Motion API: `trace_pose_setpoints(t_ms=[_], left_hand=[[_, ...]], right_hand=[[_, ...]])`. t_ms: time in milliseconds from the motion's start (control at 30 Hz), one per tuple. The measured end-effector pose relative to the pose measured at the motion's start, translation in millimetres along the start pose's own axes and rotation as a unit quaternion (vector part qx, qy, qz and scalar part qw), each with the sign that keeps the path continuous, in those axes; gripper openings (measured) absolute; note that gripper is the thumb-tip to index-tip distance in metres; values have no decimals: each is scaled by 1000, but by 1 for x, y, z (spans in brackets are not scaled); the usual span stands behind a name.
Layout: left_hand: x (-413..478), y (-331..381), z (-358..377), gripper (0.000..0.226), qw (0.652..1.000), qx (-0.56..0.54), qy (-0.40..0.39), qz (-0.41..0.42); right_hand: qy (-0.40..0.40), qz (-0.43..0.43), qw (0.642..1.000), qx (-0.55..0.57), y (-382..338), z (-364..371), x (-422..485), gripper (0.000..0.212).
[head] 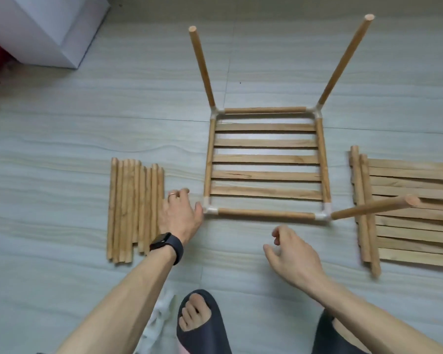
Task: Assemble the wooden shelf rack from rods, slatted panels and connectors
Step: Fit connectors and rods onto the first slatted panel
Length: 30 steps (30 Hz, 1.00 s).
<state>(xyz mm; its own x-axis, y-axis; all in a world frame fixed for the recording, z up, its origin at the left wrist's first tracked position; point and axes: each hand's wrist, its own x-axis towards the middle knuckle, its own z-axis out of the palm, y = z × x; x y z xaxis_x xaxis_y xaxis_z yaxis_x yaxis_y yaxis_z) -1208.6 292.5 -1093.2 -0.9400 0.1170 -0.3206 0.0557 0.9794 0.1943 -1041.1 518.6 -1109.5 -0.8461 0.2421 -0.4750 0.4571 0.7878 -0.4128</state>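
A frame [266, 159] is lying on the pale floor [62, 129]. The left hand [180, 215], relaxed, is touching its connector [211, 209]; the right hand [292, 251] is hovering loose, empty.

Home room: wood-grain tile floor [62, 129], slippered feet [202, 325].
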Motion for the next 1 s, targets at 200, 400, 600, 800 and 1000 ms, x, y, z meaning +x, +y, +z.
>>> trace_pose_setpoints(t_ms=[200, 400, 600, 800, 1000], left_hand=[[-2, -68, 0, 46, 987, 80, -36, -137], [12, -71, 1, 29, 983, 142, -49, -108], [31, -56, -13, 19, 981, 53, -101, -155], [37, -25, -45, 24, 754, -602, -193, -179], [29, 23, -37, 25, 698, -645, -303, -70]], right_hand=[[-77, -144, 960, -226, -47, -2, 92, 76], [-124, -117, 950, -264, -26, 7, 108, 70], [-158, -116, 941, -276, -34, -8, 103, 68], [-56, -196, 954, -220, -64, -28, 85, 103], [85, -296, 936, 172, -109, -50, 77, 51]])
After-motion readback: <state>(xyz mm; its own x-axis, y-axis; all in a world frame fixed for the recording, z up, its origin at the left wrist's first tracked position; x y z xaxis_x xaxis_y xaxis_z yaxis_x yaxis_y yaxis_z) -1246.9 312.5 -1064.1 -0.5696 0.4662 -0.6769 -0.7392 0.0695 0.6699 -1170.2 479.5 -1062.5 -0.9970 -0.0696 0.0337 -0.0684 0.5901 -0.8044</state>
